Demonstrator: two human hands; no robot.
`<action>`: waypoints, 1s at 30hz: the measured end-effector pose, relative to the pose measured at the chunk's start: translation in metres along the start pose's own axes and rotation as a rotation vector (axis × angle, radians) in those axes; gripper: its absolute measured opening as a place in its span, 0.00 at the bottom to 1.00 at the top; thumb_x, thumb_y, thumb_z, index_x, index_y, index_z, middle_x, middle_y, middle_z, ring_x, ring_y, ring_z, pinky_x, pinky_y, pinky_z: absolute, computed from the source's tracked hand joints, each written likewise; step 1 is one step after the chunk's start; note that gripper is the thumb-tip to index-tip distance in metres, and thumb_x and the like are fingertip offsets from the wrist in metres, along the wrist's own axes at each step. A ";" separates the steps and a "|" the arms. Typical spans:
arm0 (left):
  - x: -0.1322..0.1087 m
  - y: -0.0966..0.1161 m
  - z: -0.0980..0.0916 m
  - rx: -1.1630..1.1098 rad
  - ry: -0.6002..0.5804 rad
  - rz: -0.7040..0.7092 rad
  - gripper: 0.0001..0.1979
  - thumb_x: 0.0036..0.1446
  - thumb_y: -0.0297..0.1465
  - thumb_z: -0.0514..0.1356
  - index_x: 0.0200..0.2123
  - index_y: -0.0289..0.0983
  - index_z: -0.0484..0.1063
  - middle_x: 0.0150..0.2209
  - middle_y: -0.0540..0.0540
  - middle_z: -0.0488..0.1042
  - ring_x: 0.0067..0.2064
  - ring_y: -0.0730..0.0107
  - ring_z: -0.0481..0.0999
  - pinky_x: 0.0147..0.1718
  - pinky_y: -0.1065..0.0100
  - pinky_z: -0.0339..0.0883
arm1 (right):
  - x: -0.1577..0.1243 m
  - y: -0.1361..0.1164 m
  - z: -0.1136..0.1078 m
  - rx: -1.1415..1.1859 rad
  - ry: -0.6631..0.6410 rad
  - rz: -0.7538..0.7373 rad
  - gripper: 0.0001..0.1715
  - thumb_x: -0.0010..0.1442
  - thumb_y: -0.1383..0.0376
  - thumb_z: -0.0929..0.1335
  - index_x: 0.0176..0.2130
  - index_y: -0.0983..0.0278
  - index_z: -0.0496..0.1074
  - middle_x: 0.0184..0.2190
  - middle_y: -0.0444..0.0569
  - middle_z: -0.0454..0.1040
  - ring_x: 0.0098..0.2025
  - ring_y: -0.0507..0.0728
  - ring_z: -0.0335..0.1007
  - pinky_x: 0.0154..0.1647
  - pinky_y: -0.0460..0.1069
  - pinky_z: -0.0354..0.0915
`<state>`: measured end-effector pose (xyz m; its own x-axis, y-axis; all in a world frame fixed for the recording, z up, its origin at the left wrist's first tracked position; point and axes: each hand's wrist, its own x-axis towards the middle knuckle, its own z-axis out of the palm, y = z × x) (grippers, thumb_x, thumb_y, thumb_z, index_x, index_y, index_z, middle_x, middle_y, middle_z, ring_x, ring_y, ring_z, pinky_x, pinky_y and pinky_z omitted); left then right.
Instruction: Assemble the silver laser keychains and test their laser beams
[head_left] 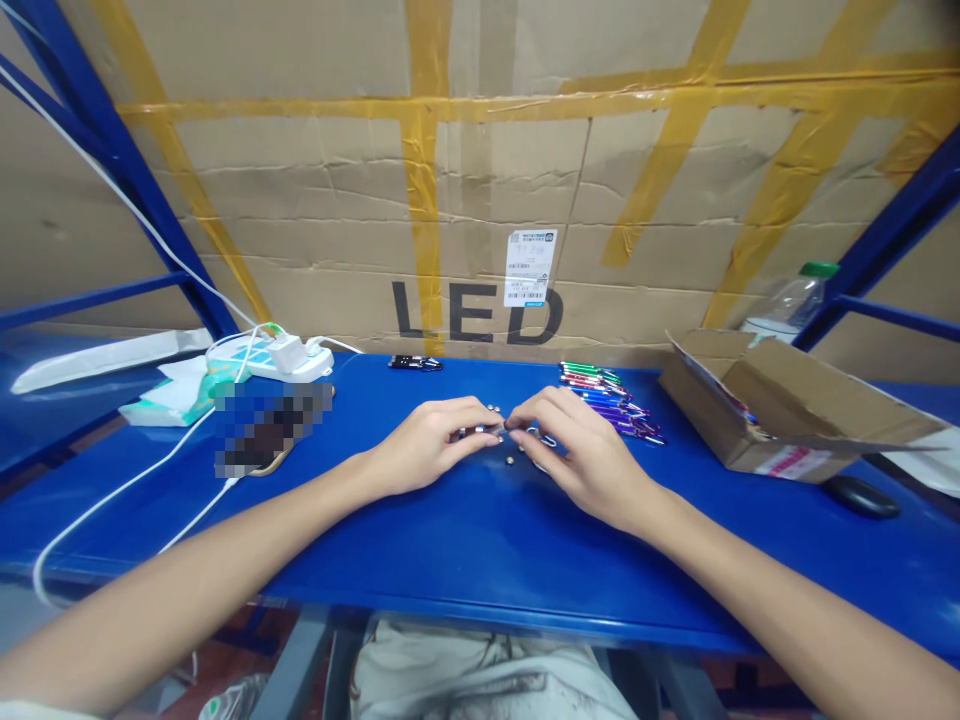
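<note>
My left hand (439, 445) is closed in a pinch just left of the middle of the blue table, around a small, partly hidden piece with dark and shiny parts. Opposite it, my right hand (577, 450) is also closed, its fingertips almost meeting the left ones; what they grip is too small to name. A silver wire loop (550, 441) shows by the right fingers. Small round metal pieces (510, 461) lie on the table around the fingertips. Beyond my right hand is a row of slim metallic pen-like pieces with clips (611, 400), green, red, blue and purple.
Several black pieces (415, 363) lie at the back. An open cardboard box (772, 420) stands right, with a black computer mouse (862, 495) before it and a plastic bottle (795, 295) behind. Left are a phone (274, 435), tissue pack (176, 395), power strip (289, 358) and white cables.
</note>
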<state>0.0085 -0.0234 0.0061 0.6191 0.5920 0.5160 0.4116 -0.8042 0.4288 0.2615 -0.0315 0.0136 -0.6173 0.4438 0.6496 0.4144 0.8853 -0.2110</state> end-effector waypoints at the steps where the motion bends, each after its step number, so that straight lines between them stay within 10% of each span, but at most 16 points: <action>1: 0.000 0.000 0.000 -0.012 0.008 0.003 0.11 0.74 0.33 0.60 0.54 0.37 0.80 0.50 0.41 0.82 0.50 0.63 0.82 0.51 0.65 0.72 | 0.000 0.000 0.000 -0.004 0.024 0.012 0.05 0.77 0.67 0.65 0.49 0.60 0.70 0.45 0.54 0.77 0.45 0.62 0.70 0.47 0.57 0.68; 8: -0.001 -0.003 0.001 -0.031 0.009 -0.005 0.12 0.74 0.32 0.59 0.55 0.39 0.80 0.54 0.42 0.83 0.54 0.62 0.82 0.56 0.64 0.73 | 0.000 0.005 0.001 -0.088 0.071 0.137 0.05 0.76 0.68 0.63 0.47 0.60 0.69 0.42 0.52 0.76 0.44 0.62 0.72 0.45 0.56 0.67; 30: 0.000 0.001 0.000 0.030 0.009 -0.166 0.13 0.70 0.36 0.66 0.53 0.39 0.83 0.44 0.47 0.87 0.38 0.67 0.82 0.40 0.69 0.72 | -0.004 0.010 0.003 -0.106 -0.465 0.155 0.06 0.77 0.66 0.67 0.44 0.60 0.75 0.44 0.49 0.79 0.50 0.63 0.70 0.49 0.57 0.54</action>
<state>0.0089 -0.0244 0.0058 0.5346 0.7173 0.4468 0.5274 -0.6963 0.4869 0.2662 -0.0239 0.0070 -0.7656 0.6054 0.2174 0.5757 0.7957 -0.1885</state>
